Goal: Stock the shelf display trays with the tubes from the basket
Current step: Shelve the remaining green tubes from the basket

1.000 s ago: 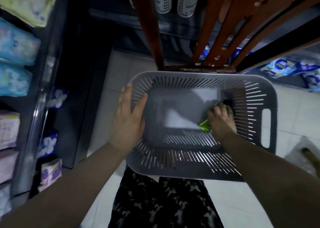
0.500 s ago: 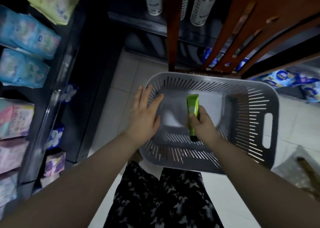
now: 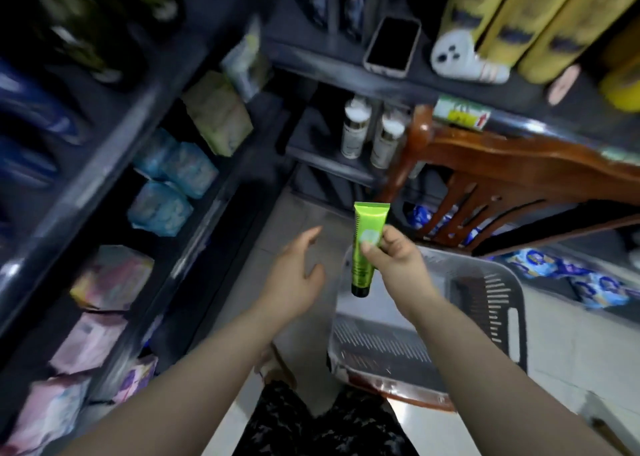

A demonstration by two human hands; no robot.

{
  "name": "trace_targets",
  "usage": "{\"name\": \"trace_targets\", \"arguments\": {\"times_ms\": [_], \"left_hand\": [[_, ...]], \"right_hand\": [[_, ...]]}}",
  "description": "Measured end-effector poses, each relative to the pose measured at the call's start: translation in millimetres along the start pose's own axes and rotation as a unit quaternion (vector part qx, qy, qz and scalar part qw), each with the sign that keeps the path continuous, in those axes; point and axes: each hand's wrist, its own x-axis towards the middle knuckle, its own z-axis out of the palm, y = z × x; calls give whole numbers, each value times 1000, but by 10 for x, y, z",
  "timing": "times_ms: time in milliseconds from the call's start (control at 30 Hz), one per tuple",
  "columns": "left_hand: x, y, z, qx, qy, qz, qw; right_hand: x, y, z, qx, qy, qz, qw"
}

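Observation:
My right hand [image 3: 391, 258] pinches a green tube [image 3: 366, 244] with a black cap pointing down, held upright above the far left corner of the grey slotted basket [image 3: 498, 303]. No other tube shows in the basket. My left hand [image 3: 298, 272] hovers to the left of the tube with its fingers spread, holding nothing and off the basket. No display tray is plainly visible; the picture is blurred.
Dark shelves on the left hold soft packs [image 3: 162, 192]. Ahead, a shelf carries a phone [image 3: 393, 45], yellow cans [image 3: 519, 12] and white bottles [image 3: 355, 130]. A brown wooden chair [image 3: 502, 171] stands behind the basket. Blue packs [image 3: 568, 272] lie on the floor at right.
My right hand has lifted the green tube out of the basket and raised it. My left hand has let go of the basket rim. The view has swung up toward the shelves.

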Motion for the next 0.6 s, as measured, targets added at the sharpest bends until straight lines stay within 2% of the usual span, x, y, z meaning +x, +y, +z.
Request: {"name": "trace_targets", "arguments": {"times_ms": [300,433,600], "left_hand": [[-146,315,-1867,-3,158,68,985],[-229,478,-2604,-2,233,106,967],[-392,634,-3256,21,269,147,952]], "right_hand": [[-27,-1334,1277,18,-81,-138,987],[22,-1916,1882,54,-126,-215,967],[31,-2579,2504,53,-182,-305,933]]}}
